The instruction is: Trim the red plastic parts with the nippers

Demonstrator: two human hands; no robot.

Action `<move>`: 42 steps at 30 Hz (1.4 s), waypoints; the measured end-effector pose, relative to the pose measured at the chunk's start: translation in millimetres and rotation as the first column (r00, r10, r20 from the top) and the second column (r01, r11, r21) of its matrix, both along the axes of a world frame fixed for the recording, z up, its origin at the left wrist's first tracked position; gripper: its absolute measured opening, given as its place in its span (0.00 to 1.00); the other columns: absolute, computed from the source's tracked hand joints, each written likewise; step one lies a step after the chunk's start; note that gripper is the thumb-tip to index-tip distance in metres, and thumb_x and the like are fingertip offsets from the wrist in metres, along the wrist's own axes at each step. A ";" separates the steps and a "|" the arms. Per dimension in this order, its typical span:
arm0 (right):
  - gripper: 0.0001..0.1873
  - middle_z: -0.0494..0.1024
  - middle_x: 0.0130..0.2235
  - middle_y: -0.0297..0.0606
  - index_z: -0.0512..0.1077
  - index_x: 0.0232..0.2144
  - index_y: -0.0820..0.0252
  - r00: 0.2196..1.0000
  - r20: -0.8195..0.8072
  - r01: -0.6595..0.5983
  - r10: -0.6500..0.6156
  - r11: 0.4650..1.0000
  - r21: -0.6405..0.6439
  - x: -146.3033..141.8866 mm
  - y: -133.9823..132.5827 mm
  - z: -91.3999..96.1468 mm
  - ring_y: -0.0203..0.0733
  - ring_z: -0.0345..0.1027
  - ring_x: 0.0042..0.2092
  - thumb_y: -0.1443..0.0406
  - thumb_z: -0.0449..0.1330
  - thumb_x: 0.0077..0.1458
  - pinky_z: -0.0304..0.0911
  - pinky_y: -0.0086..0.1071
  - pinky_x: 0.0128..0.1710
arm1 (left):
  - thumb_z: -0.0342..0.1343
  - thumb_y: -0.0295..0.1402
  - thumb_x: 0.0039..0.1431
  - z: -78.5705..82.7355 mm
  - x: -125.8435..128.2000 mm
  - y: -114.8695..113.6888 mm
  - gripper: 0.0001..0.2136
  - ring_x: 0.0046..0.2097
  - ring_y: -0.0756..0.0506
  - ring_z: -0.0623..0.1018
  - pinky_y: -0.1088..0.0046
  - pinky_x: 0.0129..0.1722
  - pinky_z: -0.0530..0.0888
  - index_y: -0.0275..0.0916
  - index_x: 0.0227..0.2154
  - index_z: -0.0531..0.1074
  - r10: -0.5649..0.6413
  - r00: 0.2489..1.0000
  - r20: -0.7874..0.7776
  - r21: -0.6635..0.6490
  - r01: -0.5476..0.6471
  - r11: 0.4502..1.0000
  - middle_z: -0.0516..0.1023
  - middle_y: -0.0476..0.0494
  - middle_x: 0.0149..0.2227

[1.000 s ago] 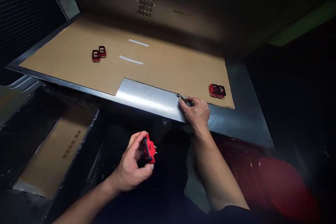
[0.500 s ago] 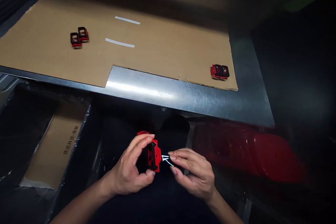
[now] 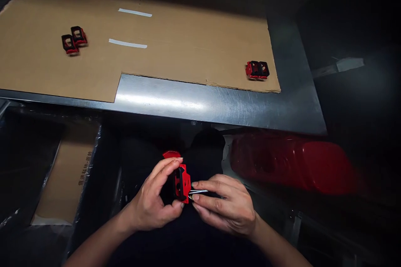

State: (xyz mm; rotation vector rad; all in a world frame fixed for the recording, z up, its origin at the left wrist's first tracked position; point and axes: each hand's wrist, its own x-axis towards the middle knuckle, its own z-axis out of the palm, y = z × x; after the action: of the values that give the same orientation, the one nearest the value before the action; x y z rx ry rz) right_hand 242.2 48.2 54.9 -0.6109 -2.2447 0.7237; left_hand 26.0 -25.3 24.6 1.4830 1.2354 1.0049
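In front of the bench [image 3: 175, 96], the left hand [image 3: 150, 200] grips a red-and-black part [image 3: 184, 181], long axis nearly upright in view, red face toward the right hand [image 3: 227, 206], which pinches a thin bright piece [image 3: 200, 191] pointing crosswise at it.

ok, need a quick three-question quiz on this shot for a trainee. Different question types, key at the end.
1. Short answer: which hand grips the boxy red part with a black frame from its black side?

2. True or false: the two narrow, pale strips on the flat brown cardboard sheet touch each other.

3. Multiple choice: where does the far-right pair of red-and-black framed pieces lie?
a) on the bare silvery metal
b) on the cardboard, near its right end
c) on the pale strips

Key:
1. The left hand.
2. False; cardboard shows between them.
3. b
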 end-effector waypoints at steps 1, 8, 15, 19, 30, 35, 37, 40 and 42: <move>0.07 0.85 0.37 0.41 0.79 0.37 0.58 1.000 -0.001 -0.009 0.009 1.000 -0.001 -0.6 0.7 -0.2 0.38 0.75 0.28 0.69 0.67 0.54 0.70 0.31 0.25 | 0.59 0.22 0.51 0.0 0.0 0.0 0.41 0.65 0.35 0.68 0.53 0.61 0.73 0.49 0.67 0.53 0.002 1.000 -0.001 -0.007 -0.002 1.000 0.62 0.37 0.65; 0.06 0.85 0.37 0.40 0.79 0.37 0.57 1.000 0.011 -0.007 0.007 1.000 -0.003 -1.3 1.2 -1.2 0.37 0.75 0.29 0.68 0.67 0.54 0.70 0.30 0.25 | 0.59 0.21 0.51 0.6 1.0 1.7 0.41 0.65 0.35 0.68 0.53 0.61 0.73 0.49 0.67 0.53 -0.006 1.000 0.003 0.006 0.006 1.000 0.63 0.37 0.65; 0.06 0.85 0.37 0.40 0.79 0.37 0.57 1.000 0.030 -0.010 0.009 1.000 0.001 1.5 0.7 -1.1 0.37 0.75 0.29 0.68 0.67 0.55 0.70 0.30 0.25 | 0.58 0.21 0.51 2.6 1.8 5.7 0.42 0.64 0.36 0.69 0.54 0.61 0.73 0.50 0.68 0.53 -0.028 0.999 -0.032 0.009 0.028 1.000 0.64 0.38 0.64; 0.06 0.85 0.37 0.40 0.79 0.38 0.57 0.998 0.051 -0.032 0.032 0.999 -0.006 3.0 1.5 0.3 0.37 0.75 0.29 0.67 0.67 0.56 0.69 0.30 0.25 | 0.59 0.21 0.51 5.5 -0.2 7.2 0.41 0.62 0.36 0.71 0.53 0.59 0.75 0.49 0.68 0.53 -0.056 0.994 -0.093 0.012 0.057 0.998 0.66 0.37 0.63; 0.10 0.85 0.41 0.39 0.76 0.43 0.59 0.991 0.095 -0.094 0.094 0.996 -0.006 4.3 -0.3 6.6 0.37 0.74 0.29 0.69 0.66 0.58 0.66 0.32 0.24 | 0.62 0.27 0.57 4.5 -4.0 4.2 0.38 0.61 0.37 0.72 0.57 0.57 0.76 0.50 0.68 0.54 -0.090 0.994 -0.064 -0.018 0.089 0.996 0.65 0.35 0.61; 0.11 0.85 0.43 0.40 0.74 0.46 0.59 0.988 0.091 -0.121 0.122 0.993 -0.013 4.6 -4.3 5.1 0.36 0.73 0.28 0.70 0.63 0.60 0.64 0.33 0.24 | 0.62 0.24 0.54 5.0 -2.2 2.6 0.39 0.58 0.38 0.74 0.62 0.52 0.80 0.52 0.67 0.56 -0.059 0.998 -0.019 -0.065 0.057 0.996 0.65 0.38 0.61; 0.10 0.85 0.42 0.40 0.74 0.45 0.59 0.991 0.079 -0.109 0.110 0.994 -0.008 3.6 -5.1 5.0 0.36 0.73 0.27 0.71 0.63 0.60 0.64 0.33 0.24 | 0.62 0.22 0.52 5.0 -0.4 1.7 0.39 0.58 0.39 0.74 0.65 0.50 0.81 0.53 0.66 0.57 -0.028 0.999 0.020 -0.083 0.029 0.996 0.64 0.39 0.61; 0.09 0.85 0.40 0.41 0.74 0.43 0.61 0.995 0.056 -0.087 0.087 0.996 -0.002 0.5 -4.6 6.1 0.37 0.75 0.28 0.72 0.63 0.59 0.64 0.33 0.23 | 0.61 0.20 0.51 3.3 2.7 1.1 0.40 0.59 0.40 0.74 0.67 0.51 0.80 0.54 0.65 0.57 0.025 0.996 0.083 -0.093 -0.017 0.996 0.63 0.40 0.62; 0.09 0.85 0.40 0.42 0.75 0.43 0.62 0.996 0.043 -0.082 0.082 0.997 0.000 -1.8 -4.2 7.0 0.38 0.76 0.28 0.72 0.63 0.59 0.64 0.33 0.22 | 0.61 0.19 0.50 1.0 4.5 1.1 0.39 0.58 0.40 0.74 0.67 0.52 0.79 0.54 0.63 0.58 0.052 0.990 0.128 -0.095 -0.040 0.995 0.63 0.41 0.62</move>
State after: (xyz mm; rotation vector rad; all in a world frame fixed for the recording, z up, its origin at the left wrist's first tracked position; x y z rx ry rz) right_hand 240.4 44.1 61.9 -0.5411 -2.3215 0.7549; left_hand 30.5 -24.2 25.6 1.3023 1.2102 1.0449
